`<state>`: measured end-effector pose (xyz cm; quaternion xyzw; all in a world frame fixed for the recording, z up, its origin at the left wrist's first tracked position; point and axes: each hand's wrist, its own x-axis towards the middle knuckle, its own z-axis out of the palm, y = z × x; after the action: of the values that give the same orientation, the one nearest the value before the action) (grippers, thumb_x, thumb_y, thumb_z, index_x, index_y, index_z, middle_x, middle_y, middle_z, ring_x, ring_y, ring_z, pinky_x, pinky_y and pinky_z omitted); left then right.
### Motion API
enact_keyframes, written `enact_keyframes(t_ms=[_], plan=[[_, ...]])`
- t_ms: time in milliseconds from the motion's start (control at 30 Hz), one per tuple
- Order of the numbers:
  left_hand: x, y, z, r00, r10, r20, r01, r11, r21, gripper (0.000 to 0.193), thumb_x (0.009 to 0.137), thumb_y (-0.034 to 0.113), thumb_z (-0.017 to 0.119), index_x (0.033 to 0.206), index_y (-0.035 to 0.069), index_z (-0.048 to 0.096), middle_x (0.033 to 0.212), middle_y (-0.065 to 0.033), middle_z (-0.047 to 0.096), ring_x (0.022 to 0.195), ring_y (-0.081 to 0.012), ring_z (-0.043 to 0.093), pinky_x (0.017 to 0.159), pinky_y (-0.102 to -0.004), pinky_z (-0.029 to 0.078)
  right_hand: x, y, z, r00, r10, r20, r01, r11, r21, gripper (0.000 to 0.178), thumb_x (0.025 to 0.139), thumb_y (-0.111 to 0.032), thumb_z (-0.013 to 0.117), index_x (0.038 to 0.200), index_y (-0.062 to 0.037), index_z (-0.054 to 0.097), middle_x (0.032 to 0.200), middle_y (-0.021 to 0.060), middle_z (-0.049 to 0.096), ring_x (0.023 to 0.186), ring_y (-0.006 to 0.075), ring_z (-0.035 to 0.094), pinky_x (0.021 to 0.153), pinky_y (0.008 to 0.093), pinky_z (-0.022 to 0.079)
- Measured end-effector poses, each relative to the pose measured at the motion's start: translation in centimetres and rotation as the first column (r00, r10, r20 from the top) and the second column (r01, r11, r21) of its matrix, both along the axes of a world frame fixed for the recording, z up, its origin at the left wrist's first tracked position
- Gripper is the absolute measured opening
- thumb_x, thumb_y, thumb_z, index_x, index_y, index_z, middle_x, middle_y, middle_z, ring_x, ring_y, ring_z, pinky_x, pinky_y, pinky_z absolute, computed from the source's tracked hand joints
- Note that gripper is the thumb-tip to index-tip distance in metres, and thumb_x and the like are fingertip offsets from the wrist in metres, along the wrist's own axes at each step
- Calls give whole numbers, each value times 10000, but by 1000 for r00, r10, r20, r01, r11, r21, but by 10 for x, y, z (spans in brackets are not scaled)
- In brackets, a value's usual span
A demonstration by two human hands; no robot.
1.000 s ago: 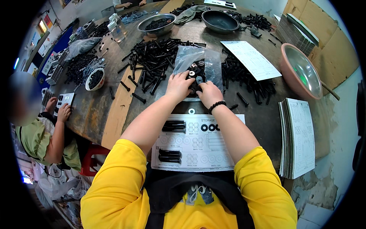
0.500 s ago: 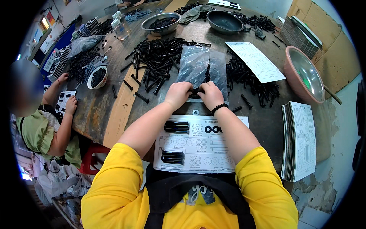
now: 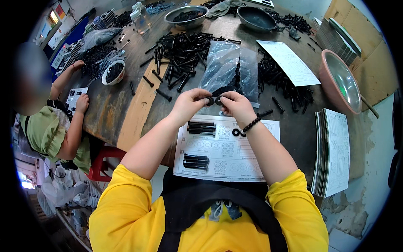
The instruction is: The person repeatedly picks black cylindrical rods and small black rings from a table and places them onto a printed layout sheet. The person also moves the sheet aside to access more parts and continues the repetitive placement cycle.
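Note:
Fingers pinched, my left hand [image 3: 191,104] holds a black washer [image 3: 210,101] at the mouth of a clear plastic bag [image 3: 224,63]. Close beside it, my right hand [image 3: 236,107] pinches another black washer [image 3: 218,101]. Inside the bag is a dark mass of small black parts [image 3: 231,86]. Below my hands lies a white printed card [image 3: 218,151] with drawn outlines of parts. It carries an upper group of black bolts [image 3: 201,128], a lower group of bolts [image 3: 195,161] and black washers [image 3: 236,132], partly covered by my right forearm.
Loose bolts [image 3: 180,54] heap left of the bag, more [image 3: 289,88] to its right under a sheet [image 3: 287,63]. A card stack [image 3: 331,151] and a pink-rimmed basin [image 3: 325,80] stand at right. Metal bowls [image 3: 184,19] sit at the back. A person [image 3: 54,126] works at left.
My hands have come away from inside the bag's mouth and now show black washers between the fingertips. The whole view has shifted slightly.

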<state>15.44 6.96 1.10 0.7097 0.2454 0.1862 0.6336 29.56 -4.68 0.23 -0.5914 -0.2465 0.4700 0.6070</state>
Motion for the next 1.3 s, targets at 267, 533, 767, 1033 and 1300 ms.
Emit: enact_keyframes(t_ms=[267,533,767,1033,1300], plan=[[-82,-36,-5,908,-141,-394,332,816,473,260,745,-11,606,1003,22,606,885,-133,616,816,-232,613,733,-306,493,-54,-61,-15,703,349,620,-205,934,-293,233,762,-269,643,839,-49,646,760,129,632,719,268,602,657,339,468],[-92,-46,-21,917,-139,-374,361,690,627,282,716,20,616,995,61,609,909,-98,610,908,-268,578,780,-367,466,-76,-64,-18,501,374,780,-101,921,-376,276,781,-277,615,937,-53,569,768,130,626,736,309,598,651,394,466],[-104,-43,-23,914,-151,-377,404,432,806,339,665,-2,605,972,135,642,953,-70,569,894,-255,551,779,-361,436,-78,-80,-26,244,232,942,-213,960,-181,120,784,-151,551,878,-109,614,753,92,550,726,277,563,618,385,465],[-107,-46,-20,912,-134,-386,406,420,812,348,657,9,602,957,175,660,923,-47,562,903,-230,535,792,-357,403,-82,-81,-25,244,235,941,-190,963,-191,148,756,-92,541,861,-125,640,727,80,522,735,256,547,625,371,459],[-129,-37,-29,939,-66,-337,335,390,858,273,679,17,601,898,164,671,862,-37,556,859,-220,536,768,-360,406,-71,-97,-21,221,233,947,-166,966,-199,115,760,-115,565,836,-125,650,720,72,521,715,247,538,616,363,449]])
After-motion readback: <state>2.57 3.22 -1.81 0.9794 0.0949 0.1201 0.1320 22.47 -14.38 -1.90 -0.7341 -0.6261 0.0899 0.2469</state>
